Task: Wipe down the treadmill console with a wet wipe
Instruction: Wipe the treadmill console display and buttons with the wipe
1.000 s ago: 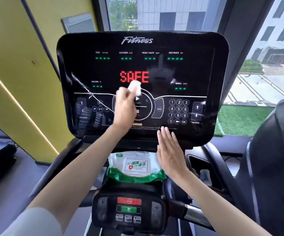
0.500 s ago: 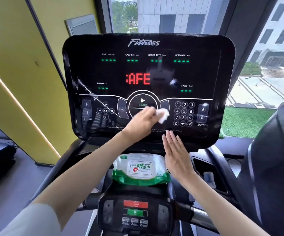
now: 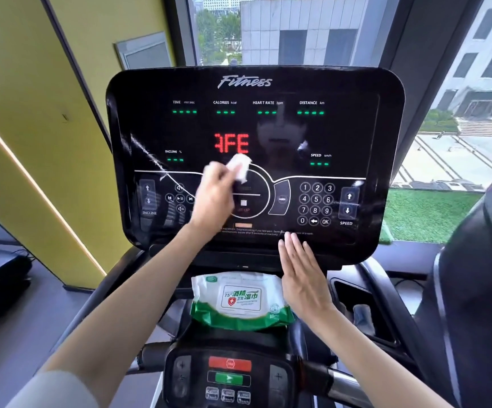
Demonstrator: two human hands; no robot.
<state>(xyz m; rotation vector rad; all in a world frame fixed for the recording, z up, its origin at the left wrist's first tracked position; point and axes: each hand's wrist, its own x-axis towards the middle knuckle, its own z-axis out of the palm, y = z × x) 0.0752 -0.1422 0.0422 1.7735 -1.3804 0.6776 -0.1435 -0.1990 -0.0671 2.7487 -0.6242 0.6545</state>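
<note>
Console: one black treadmill console (image 3: 268, 92) fills the middle of the view, tilted back, its glossy face lettered "Fitness" at the top.
Readouts: six sets of green dashes — time, calories, heart rate and distance in a row above, incline at the left, speed at the right; red letters (image 3: 232, 143) glow in the centre, the leftmost cut off.
Left hand: one left hand (image 3: 213, 195) is raised against the console face, fingers curled closed on the wipe, blurred with motion.
Wet wipe: one white wet wipe (image 3: 239, 166), bunched up, sticks out above the left hand's fingers and lies against the console at the top of the round centre control, just under the red letters.
Right hand: one right hand (image 3: 302, 275) is flat and open, fingers straight and together, holding nothing; its fingertips rest on the console's lower edge, below the number keypad (image 3: 315, 204).
Keypad count: ten digits plus a back arrow and OK.
Arrow buttons: two pairs — incline at the far left, speed (image 3: 348, 203) at the far right.
Wipe pack: one green-and-white pack of wipes (image 3: 238, 301) lies on the ledge under the console, just beside the right hand's wrist.
Lower panel: one small control panel (image 3: 229, 378) with one red button above one green.
</note>
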